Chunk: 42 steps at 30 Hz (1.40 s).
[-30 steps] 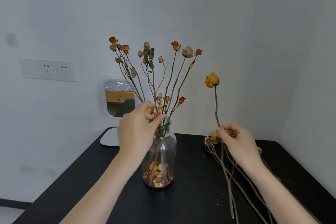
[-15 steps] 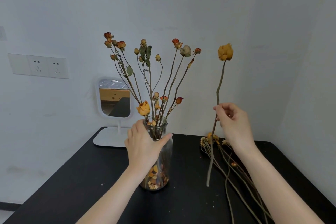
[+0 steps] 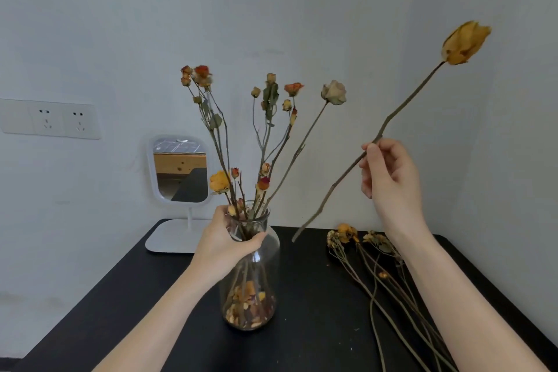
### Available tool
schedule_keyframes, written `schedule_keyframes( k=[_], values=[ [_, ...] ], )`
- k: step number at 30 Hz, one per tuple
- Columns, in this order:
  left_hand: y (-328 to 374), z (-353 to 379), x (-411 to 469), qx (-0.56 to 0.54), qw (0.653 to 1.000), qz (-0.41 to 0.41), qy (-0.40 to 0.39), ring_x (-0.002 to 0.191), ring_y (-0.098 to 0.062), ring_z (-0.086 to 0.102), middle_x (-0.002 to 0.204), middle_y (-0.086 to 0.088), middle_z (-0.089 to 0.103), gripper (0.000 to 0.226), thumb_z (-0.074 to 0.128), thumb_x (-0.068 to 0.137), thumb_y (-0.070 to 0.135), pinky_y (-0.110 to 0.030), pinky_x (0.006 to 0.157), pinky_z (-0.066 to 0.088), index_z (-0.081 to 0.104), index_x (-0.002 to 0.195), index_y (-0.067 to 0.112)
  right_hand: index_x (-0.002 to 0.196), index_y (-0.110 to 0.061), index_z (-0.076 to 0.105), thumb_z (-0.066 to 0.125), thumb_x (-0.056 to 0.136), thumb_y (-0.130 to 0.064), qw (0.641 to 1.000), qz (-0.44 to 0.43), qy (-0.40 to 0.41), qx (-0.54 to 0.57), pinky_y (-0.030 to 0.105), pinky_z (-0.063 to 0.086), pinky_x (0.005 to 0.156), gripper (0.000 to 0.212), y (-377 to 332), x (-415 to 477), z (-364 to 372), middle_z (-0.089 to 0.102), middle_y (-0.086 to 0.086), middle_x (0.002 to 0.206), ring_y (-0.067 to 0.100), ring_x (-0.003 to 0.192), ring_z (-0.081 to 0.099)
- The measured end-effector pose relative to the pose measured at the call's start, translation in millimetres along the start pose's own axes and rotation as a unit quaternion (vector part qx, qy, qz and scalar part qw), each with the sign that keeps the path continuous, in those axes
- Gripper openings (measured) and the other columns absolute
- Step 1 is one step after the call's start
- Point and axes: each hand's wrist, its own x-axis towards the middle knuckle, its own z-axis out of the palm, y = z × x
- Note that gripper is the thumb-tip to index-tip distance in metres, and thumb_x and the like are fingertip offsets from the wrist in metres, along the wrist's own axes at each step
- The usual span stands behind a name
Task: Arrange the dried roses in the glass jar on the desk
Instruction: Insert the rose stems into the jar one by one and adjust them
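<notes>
A clear glass jar (image 3: 256,269) stands on the black desk (image 3: 308,305), with dried petals at its bottom and several dried roses (image 3: 265,118) rising from its neck. My left hand (image 3: 225,243) is wrapped around the jar's neck. My right hand (image 3: 389,181) pinches the stem of a long yellow dried rose (image 3: 465,42) in the air to the right of the jar. The stem is tilted, bloom up to the right, bare lower end pointing down-left just above the desk beside the jar.
Several more dried roses (image 3: 374,254) lie on the desk at the right, stems running toward me. A small white mirror on a stand (image 3: 181,172) sits at the desk's back left corner. Walls close in behind and on the right; a socket panel (image 3: 51,119) is on the left.
My right hand has lifted the yellow rose higher and tilted it, bloom to the right, stem end swung toward the jar. My left hand moved from the flowers to gripping the jar's neck.
</notes>
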Motion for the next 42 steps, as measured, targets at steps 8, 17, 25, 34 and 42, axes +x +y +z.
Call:
schedule_keyframes(
  k=[8,17,25,34,42],
  values=[
    [4.6,-3.3,-0.1,-0.021,0.997,0.02,-0.071,0.092,0.017,0.042,0.102,0.036,0.045,0.064,0.08,0.067,0.035,-0.01,0.083,0.033,0.035,0.112,0.045,0.089,-0.025,0.052,0.041,0.097,-0.018,0.995,-0.095,-0.028,0.004,0.016,0.039,0.045,0.015,-21.7,-8.7,15.0,0.051,-0.006,0.071,0.007,0.057,0.046],
    [1.7,5.3,5.6,-0.043,0.998,-0.004,-0.052,0.091,0.008,0.046,0.097,0.031,0.049,0.062,0.078,0.069,0.032,-0.015,0.083,0.037,0.037,0.114,0.038,0.092,-0.029,0.051,0.043,0.096,-0.018,0.985,-0.136,-0.088,-0.065,0.026,0.045,0.056,0.014,-29.0,-20.2,37.5,0.053,-0.012,0.076,0.005,0.068,0.051],
    [0.6,11.4,8.8,-0.052,0.996,0.005,-0.076,0.095,0.005,0.05,0.101,0.027,0.054,0.051,0.075,0.073,0.028,-0.013,0.081,0.039,0.041,0.106,0.047,0.098,-0.013,0.067,0.054,0.092,-0.02,0.949,-0.18,-0.103,-0.237,0.007,0.043,0.062,0.016,-16.5,-28.1,59.1,0.057,-0.01,0.078,-0.003,0.069,0.054],
    [-4.4,13.3,9.8,-0.052,0.995,0.026,-0.08,0.105,-0.003,0.059,0.109,0.009,0.064,0.053,0.074,0.07,0.031,-0.03,0.091,0.052,0.052,0.118,0.028,0.098,-0.02,0.069,0.056,0.091,-0.03,0.905,-0.108,-0.157,-0.381,0.018,0.049,0.061,0.019,11.2,-42.8,85.9,0.069,-0.001,0.088,0.01,0.072,0.062],
    [-1.7,12.5,6.2,-0.069,0.995,0.024,-0.065,0.108,-0.006,0.057,0.111,0.013,0.062,0.056,0.076,0.072,0.026,-0.03,0.093,0.048,0.047,0.119,0.03,0.11,-0.017,0.065,0.058,0.088,-0.036,0.941,-0.05,-0.146,-0.302,0.021,0.051,0.065,0.03,10.5,-40.2,93.6,0.07,0.004,0.088,0.008,0.07,0.059]
  ],
)
